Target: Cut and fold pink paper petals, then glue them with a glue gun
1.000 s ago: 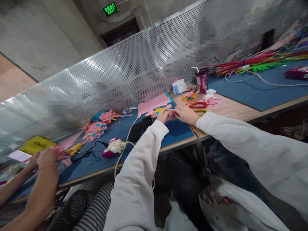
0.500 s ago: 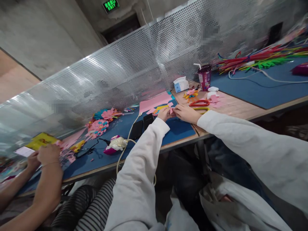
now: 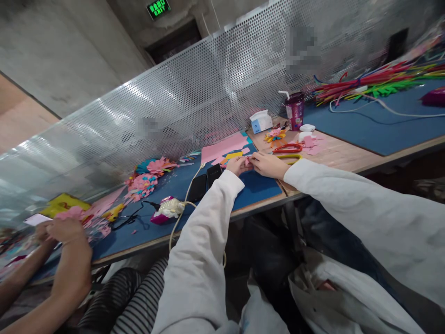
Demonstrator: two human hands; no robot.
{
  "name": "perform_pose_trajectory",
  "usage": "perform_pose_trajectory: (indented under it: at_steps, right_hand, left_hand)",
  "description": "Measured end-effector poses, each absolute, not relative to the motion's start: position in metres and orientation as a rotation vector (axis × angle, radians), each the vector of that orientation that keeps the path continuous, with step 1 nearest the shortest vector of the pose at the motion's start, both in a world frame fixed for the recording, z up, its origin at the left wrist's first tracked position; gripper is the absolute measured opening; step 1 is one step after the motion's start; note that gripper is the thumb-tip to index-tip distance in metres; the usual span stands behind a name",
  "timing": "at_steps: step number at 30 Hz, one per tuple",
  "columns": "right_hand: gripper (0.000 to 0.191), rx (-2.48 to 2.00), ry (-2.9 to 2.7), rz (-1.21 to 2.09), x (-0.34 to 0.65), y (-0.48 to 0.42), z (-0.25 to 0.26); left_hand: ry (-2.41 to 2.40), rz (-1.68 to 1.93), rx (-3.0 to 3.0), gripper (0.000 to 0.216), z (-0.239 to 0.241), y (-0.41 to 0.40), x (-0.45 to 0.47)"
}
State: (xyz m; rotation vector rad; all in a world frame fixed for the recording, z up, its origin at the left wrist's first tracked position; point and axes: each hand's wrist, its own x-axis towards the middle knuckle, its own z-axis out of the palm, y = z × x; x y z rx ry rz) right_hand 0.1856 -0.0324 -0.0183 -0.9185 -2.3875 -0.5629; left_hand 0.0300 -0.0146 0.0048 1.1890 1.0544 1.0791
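Between my two hands is a small piece of pink paper (image 3: 247,162), pinched above the blue mat (image 3: 260,185). My left hand (image 3: 237,165) has its fingers closed on the paper's left side. From the right, my right hand (image 3: 266,164) meets it with thumb and fingertips pressed together on the same piece. My fingers cover much of the paper, so its exact shape is hidden. Just behind my hands lie yellow and orange paper scraps (image 3: 232,157) and a large pink sheet (image 3: 222,147). Yellow-handled scissors (image 3: 295,158) rest beside my right hand, near red-handled scissors (image 3: 288,148).
Two dark phones (image 3: 197,188) lie left of my hands, by a cable. Further left are pink paper flowers (image 3: 142,185) and a co-worker's hands (image 3: 64,230). A purple cup with a straw (image 3: 295,111), a tissue pack (image 3: 261,121) and colourful pipe cleaners (image 3: 375,83) stand behind and right.
My hands keep their hold on the pink paper almost unmoved. At far left, the co-worker's hands have shifted down and left, and pink paper now shows above them.
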Motion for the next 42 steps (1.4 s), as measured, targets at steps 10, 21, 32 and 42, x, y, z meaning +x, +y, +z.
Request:
perform_pose_trajectory:
  at_steps: [10,21,32,42]
  right_hand:
    - [0.025,-0.970,-2.045,-0.261,0.188,-0.029,-0.017]
    - [0.029,-0.961,-1.944,0.637,0.202,-0.011,-0.017]
    - [0.040,-0.893,-1.931,0.789,0.202,-0.013,-0.017]
    - [0.033,-0.911,-1.957,0.738,0.202,-0.016,-0.015]
  left_hand:
    - [0.964,1.067,1.255,0.015,0.002,-0.014,0.028]
    - [1.049,1.111,1.456,0.005,-0.001,-0.011,0.028]
    - [1.047,1.081,1.417,0.006,-0.004,-0.008,0.027]
    - [1.032,1.009,1.352,0.010,-0.001,-0.013,0.028]
